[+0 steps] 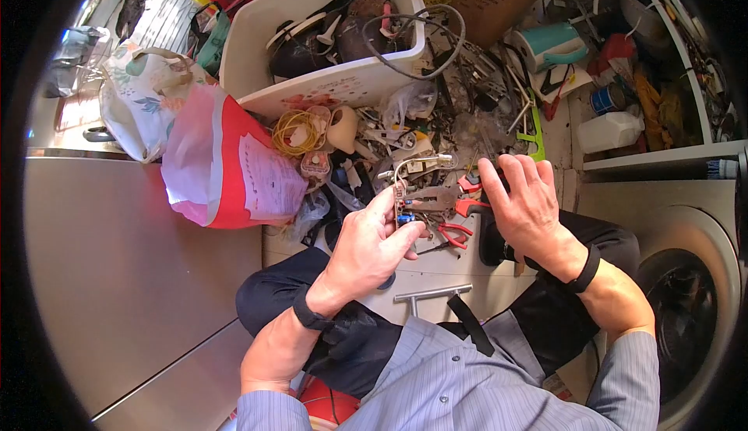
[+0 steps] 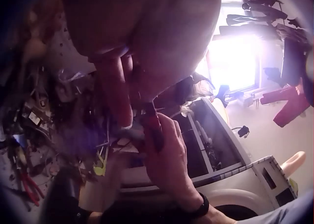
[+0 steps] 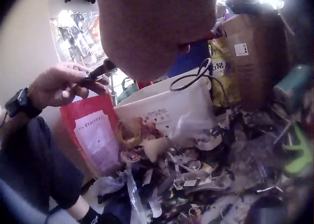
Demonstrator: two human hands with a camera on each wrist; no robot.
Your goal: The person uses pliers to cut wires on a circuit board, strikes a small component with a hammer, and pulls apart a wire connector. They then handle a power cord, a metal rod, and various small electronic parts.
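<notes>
In the head view my left hand point(image 1: 365, 248) pinches a small circuit board point(image 1: 400, 197) between thumb and fingers. The board carries a blue component point(image 1: 405, 219), and a pale wire curves from its top. My right hand point(image 1: 523, 204) holds red-handled wire strippers point(image 1: 442, 199), their metal jaws pointing left and right at the board. From the left wrist view, the right hand point(image 2: 167, 160) is wrapped about the red handle point(image 2: 156, 128). In the right wrist view the left hand point(image 3: 64, 84) appears with a dark tool end beside it; the board is hard to make out there.
Below the hands lie red-handled pliers point(image 1: 456, 236) and a metal T-shaped bar point(image 1: 432, 293). Scrap parts and cables point(image 1: 467, 96) cover the floor ahead. Beyond stand a white tub point(image 1: 257, 96), a red-and-white bag point(image 1: 230, 158) and a cardboard box point(image 1: 499, 3). A washing machine point(image 1: 709, 228) is at right.
</notes>
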